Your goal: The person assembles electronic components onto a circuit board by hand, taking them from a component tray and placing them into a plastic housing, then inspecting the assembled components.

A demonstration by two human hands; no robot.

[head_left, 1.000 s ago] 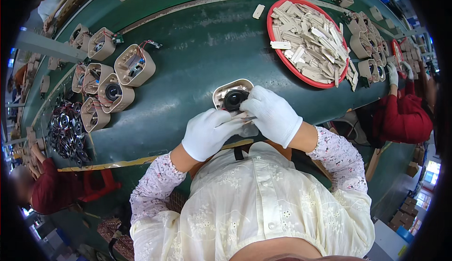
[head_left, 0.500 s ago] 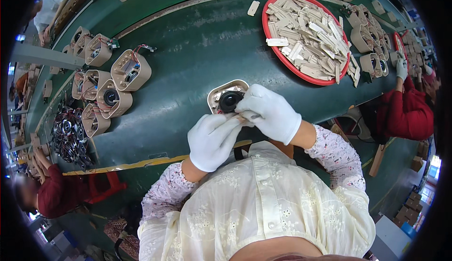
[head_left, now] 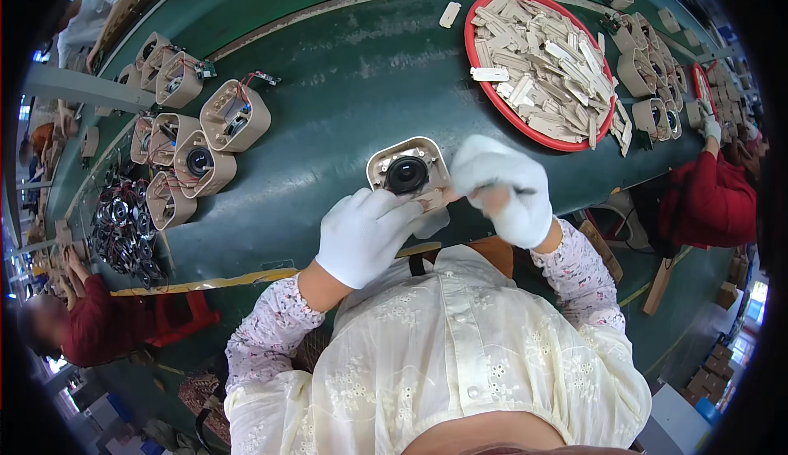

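Observation:
In front of me on the green table stands a beige speaker housing (head_left: pixel 379 162), its open side up. A round black speaker (head_left: pixel 406 174) sits inside it. My left hand (head_left: pixel 361 237), in a white glove, is closed on the housing's near edge, with its fingertips close to the speaker. My right hand (head_left: pixel 505 192), also gloved with some bare fingertips showing, is just right of the housing and smeared by motion. Whether it holds anything cannot be made out.
A red round tray (head_left: pixel 469 41) heaped with beige plastic strips (head_left: pixel 542 69) stands at the far right. More housings (head_left: pixel 235 116) with wires and a pile of loose speakers (head_left: pixel 123 225) are on the left. Co-workers in red (head_left: pixel 714 196) sit at both sides.
My right hand has moved off the speaker to the right, uncovering more of the speaker and housing. My left hand stays at the housing's near edge.

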